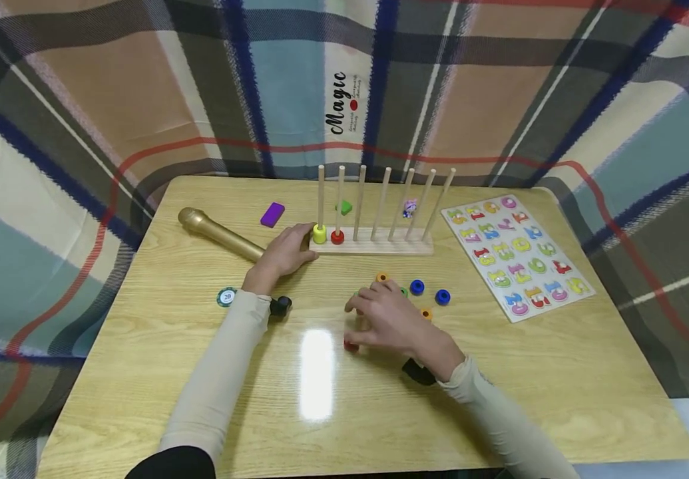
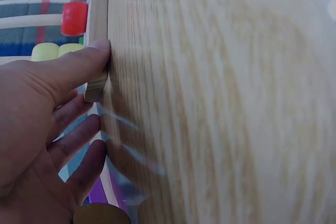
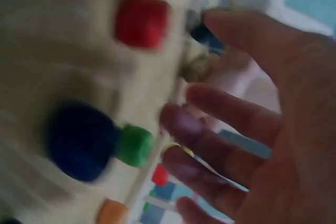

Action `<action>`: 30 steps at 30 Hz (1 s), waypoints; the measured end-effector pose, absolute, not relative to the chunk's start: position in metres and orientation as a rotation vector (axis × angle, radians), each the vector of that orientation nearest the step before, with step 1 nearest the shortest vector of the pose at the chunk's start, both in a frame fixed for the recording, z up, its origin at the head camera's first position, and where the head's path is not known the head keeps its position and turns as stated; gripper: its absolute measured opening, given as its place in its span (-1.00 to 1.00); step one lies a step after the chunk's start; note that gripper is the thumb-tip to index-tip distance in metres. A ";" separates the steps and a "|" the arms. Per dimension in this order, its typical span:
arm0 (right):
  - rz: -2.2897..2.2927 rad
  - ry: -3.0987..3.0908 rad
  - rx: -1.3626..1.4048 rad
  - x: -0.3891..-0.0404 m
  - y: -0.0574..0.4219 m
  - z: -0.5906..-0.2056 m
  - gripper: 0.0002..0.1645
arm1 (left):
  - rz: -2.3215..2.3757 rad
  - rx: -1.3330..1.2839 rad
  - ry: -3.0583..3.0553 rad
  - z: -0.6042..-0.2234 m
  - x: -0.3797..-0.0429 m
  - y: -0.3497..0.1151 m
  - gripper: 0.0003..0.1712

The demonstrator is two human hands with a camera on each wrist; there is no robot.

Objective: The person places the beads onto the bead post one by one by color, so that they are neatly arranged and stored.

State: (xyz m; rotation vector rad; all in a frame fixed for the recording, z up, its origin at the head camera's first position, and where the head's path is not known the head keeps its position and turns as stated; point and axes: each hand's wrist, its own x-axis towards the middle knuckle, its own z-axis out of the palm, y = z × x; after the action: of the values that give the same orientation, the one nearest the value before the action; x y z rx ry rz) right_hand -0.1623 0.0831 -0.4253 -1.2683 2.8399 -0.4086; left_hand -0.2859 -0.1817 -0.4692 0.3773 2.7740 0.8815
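A wooden peg stand (image 1: 374, 246) with several upright rods stands toward the back of the table. Yellow beads (image 1: 319, 233) sit on its leftmost rod and a red bead (image 1: 337, 237) on the second. My left hand (image 1: 284, 256) holds the stand's left end; in the left wrist view the thumb (image 2: 86, 61) lies on the front edge, the fingers beyond it. With fingers spread, my right hand (image 1: 389, 319) hovers above the loose beads. Close to its thumb is a loose red bead (image 1: 351, 346), which appears apart from the hand in the blurred right wrist view.
Loose blue beads (image 1: 417, 287), orange beads (image 1: 426, 313) and a green bead (image 3: 135, 146) lie around the right hand. A gold microphone (image 1: 218, 229), purple block (image 1: 272, 215) and round chip (image 1: 226, 297) are at left. A sticker sheet (image 1: 518, 259) lies at right; a small figurine (image 1: 409, 209) stands behind the rods.
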 end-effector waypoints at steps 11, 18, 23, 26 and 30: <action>-0.358 2.783 -1.289 -0.143 0.079 -0.448 -0.71 | 0.855 0.380 2.771 -0.469 -0.283 -0.186 -0.12; -0.536 2.874 -1.308 -0.167 0.077 -0.424 -0.65 | 0.863 0.375 2.766 -0.471 -0.283 -0.185 -0.12; -0.660 3.044 -1.202 -0.209 0.072 -0.380 -0.60 | 0.860 0.377 2.772 -0.471 -0.284 -0.185 -0.13; -0.798 3.160 -1.137 -0.234 0.067 -0.352 -0.59 | 0.858 0.385 2.776 -0.470 -0.284 -0.184 -0.14; -0.929 3.254 -1.084 -0.262 0.056 -0.326 -0.62 | 0.854 0.389 2.780 -0.470 -0.284 -0.181 -0.15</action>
State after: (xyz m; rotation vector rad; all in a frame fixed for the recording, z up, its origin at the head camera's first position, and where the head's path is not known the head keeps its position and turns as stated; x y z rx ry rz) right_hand -0.2620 0.0559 -0.3264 -1.0842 3.2540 -0.9293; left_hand -0.2843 -0.1812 -0.4704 0.3890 2.7799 0.8545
